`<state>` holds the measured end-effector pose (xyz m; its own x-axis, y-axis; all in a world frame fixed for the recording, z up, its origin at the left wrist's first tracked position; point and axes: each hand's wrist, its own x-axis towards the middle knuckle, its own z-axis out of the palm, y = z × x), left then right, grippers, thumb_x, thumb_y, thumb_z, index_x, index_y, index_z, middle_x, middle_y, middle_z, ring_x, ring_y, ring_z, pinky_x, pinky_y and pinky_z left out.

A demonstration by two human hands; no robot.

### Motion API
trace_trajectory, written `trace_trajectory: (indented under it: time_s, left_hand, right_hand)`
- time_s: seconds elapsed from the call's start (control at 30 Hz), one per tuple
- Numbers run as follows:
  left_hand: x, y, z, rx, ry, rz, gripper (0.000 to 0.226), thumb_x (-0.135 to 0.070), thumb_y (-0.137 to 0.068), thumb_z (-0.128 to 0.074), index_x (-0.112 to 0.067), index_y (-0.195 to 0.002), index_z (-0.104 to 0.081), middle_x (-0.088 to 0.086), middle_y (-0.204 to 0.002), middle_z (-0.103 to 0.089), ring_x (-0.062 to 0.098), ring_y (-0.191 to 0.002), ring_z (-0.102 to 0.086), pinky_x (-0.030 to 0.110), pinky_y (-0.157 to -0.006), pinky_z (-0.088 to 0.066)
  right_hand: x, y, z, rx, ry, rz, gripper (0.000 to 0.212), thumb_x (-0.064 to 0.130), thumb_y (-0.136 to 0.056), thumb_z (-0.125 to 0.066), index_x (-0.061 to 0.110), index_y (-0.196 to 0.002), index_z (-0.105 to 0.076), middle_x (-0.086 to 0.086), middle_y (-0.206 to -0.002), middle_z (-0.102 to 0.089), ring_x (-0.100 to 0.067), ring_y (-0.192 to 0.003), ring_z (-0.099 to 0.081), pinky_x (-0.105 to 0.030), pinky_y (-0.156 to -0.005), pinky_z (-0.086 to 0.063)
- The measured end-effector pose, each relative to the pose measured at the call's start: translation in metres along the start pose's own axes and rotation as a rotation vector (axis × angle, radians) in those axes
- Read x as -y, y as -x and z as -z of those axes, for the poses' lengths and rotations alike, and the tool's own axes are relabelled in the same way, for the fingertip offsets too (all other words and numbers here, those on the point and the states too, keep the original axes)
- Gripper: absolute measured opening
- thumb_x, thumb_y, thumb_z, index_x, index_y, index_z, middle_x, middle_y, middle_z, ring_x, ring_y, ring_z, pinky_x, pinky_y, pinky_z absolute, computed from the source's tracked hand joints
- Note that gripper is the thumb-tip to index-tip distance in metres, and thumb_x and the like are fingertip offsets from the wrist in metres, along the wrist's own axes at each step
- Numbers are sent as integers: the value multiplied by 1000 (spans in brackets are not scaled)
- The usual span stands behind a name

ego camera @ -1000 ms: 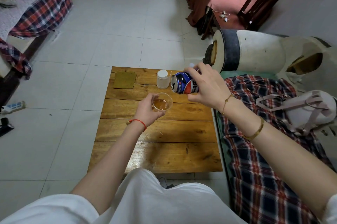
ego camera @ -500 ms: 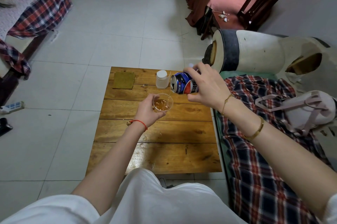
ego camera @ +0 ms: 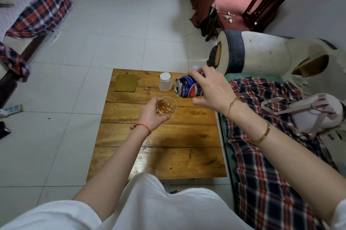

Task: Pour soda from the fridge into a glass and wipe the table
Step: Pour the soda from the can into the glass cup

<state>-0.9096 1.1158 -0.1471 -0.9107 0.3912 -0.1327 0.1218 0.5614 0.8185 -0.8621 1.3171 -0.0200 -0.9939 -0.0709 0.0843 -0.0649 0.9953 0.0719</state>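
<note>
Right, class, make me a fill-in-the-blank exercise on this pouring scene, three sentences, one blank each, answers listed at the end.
1. The right hand holds the soda can tipped on its ____.
2. The left hand grips a clear glass holding ____-coloured liquid.
3. The green cloth lies flat on the wooden ____, beside a white-capped bottle.

Missing words: side; amber; table

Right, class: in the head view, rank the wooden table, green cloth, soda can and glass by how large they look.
1. wooden table
2. green cloth
3. soda can, partly covered by the right hand
4. glass, close to the can in size and partly hidden by the left hand, so unsure
</note>
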Motion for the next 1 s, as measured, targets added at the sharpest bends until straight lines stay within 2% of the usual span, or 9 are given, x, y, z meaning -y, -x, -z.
trace_trajectory:
  time_s: [0.5, 0.9, 1.0]
  left_hand:
    - [-1, 2, 0, -6, -17, 0, 67, -19, -68, -86, -15, -126, -53, 2, -127, -61, 19, -117, -56, 29, -96, -49]
    - [0, 2, -2, -6, -23, 5, 68, -18, -67, -87, -15, -127, -53, 2, -125, -61, 18, -114, -57, 29, -96, -50]
    - [0, 1, -3, -4, -21, 5, 68, -18, -68, -87, -14, -127, -53, 2, -124, -61, 17, -113, -57, 25, -92, -49]
  right_hand:
    - [0, 1, 2, -18, -6, 6, 70, 42, -69, -71, 23, -131, -44, -8, -113, -50, -23, -97, -48, -37, -81, -48]
    - [-1, 1, 4, -21, 5, 8, 69, 42, -71, -70, 23, -132, -43, -8, -114, -50, -23, -98, -48, -38, -84, -47]
    - [-2, 1, 4, -29, 1, 10, 69, 41, -70, -71, 23, -131, -44, -8, -112, -51, -24, -97, -49, -38, -83, -47]
